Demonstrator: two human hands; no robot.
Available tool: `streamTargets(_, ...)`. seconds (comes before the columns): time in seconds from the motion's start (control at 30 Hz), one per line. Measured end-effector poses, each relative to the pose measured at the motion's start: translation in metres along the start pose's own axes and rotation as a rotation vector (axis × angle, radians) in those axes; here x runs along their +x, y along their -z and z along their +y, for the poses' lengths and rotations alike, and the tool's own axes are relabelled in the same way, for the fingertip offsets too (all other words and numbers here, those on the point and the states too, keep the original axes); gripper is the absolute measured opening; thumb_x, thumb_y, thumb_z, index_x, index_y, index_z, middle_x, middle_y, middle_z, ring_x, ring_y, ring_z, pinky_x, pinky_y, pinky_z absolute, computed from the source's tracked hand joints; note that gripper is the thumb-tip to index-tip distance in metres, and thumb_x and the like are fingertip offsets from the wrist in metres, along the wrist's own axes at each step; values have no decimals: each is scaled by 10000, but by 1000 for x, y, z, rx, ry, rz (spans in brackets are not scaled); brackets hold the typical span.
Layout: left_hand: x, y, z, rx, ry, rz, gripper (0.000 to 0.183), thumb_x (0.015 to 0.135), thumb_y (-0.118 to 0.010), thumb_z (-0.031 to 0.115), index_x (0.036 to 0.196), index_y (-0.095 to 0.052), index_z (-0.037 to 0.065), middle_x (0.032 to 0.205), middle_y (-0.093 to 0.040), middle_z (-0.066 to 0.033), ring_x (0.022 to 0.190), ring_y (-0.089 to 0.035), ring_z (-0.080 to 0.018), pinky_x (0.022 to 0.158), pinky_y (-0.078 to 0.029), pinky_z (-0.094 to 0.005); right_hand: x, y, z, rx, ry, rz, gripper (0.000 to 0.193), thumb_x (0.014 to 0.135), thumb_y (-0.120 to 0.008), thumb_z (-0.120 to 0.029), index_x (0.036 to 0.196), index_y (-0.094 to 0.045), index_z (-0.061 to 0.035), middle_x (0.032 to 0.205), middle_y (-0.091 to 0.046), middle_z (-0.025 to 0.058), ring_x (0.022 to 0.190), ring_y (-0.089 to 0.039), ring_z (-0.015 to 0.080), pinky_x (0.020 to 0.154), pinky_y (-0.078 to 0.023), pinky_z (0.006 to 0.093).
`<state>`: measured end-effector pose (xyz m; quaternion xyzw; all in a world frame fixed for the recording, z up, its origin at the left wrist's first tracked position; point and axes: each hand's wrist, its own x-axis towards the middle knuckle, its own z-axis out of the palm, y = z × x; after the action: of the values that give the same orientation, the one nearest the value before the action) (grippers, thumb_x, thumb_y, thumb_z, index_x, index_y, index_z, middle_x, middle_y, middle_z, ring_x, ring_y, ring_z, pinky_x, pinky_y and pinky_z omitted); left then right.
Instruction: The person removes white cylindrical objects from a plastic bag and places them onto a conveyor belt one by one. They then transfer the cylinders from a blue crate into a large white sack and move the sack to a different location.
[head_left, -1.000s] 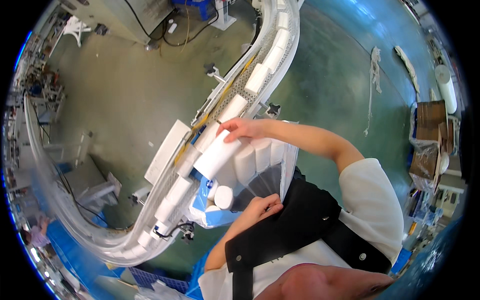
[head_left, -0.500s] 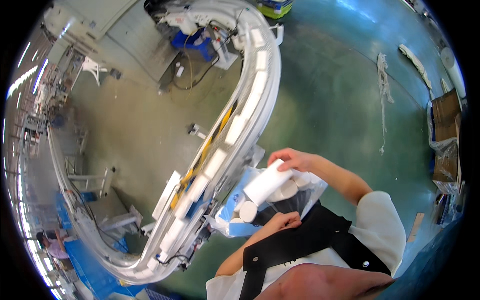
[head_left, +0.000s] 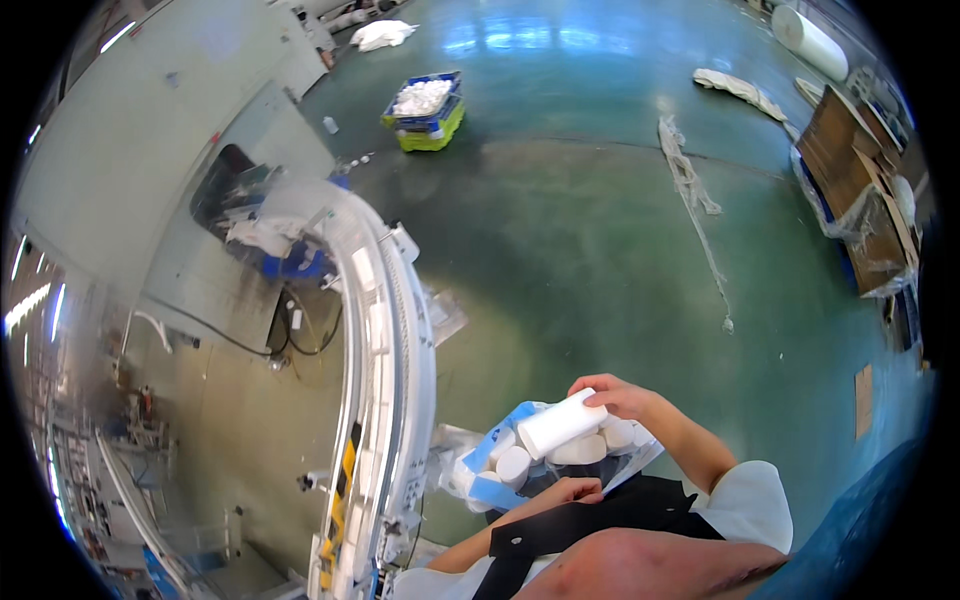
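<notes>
My right hand (head_left: 622, 396) is closed on the upper right end of a white roll (head_left: 560, 424), which tilts over an open plastic bag. Several more white rolls (head_left: 513, 466) lie in this clear bag with blue patches (head_left: 493, 492), close in front of my body. My left hand (head_left: 572, 491) rests at the near side of the bag, below the held roll. Its fingers are curled, and what they grip, if anything, is hidden.
A curved conveyor (head_left: 398, 330) carrying white pieces runs along the left of the bag. Farther off, a blue crate (head_left: 424, 122) of white pieces sits on a green one (head_left: 432, 140). Crumpled plastic (head_left: 680, 165) lies on the floor, with cardboard (head_left: 835, 150) at the right.
My view has swung, so the conveyor sits farther left and the crates show fully. The white roll stays in my right hand, above the bag; my left hand keeps its place there.
</notes>
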<state>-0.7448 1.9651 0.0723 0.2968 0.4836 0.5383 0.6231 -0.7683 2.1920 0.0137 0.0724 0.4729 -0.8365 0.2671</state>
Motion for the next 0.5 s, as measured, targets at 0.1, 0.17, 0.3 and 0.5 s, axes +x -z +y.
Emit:
streamTargets(0.1,30,35,-8,49,-50,2,284,934,-486,205,720,-418,31,651,-364,41,654,-313,-39,546,-293,-230,17,23,-24,43,62,72,362,761,-624,-139,1088,-535,-14,995,-587,80,946,-559,164,837,-440,280)
streamTargets(0.17,52,65,4,59,-70,-65,287,918,-508,210,718,-425,23,612,-352,4,628,-325,-46,531,-308,-252,28,31,-44,114,58,163,349,770,-601,-119,1092,-527,-8,982,-591,87,938,-573,177,816,-458,289)
streamTargets(0.3,84,142,54,178,-130,-108,289,901,-524,228,714,-440,23,590,-393,-14,601,-360,-68,535,-331,-282,69,86,-82,134,162,224,357,767,-607,-163,1070,-513,0,966,-594,93,922,-581,180,816,-464,292)
streamTargets(0.5,118,252,127,294,-310,-141,259,857,-561,192,727,-465,-9,566,-441,-138,517,-418,-210,526,-356,-343,157,109,-175,125,235,248,336,772,-602,-136,1067,-509,-5,966,-586,74,919,-575,156,809,-466,278)
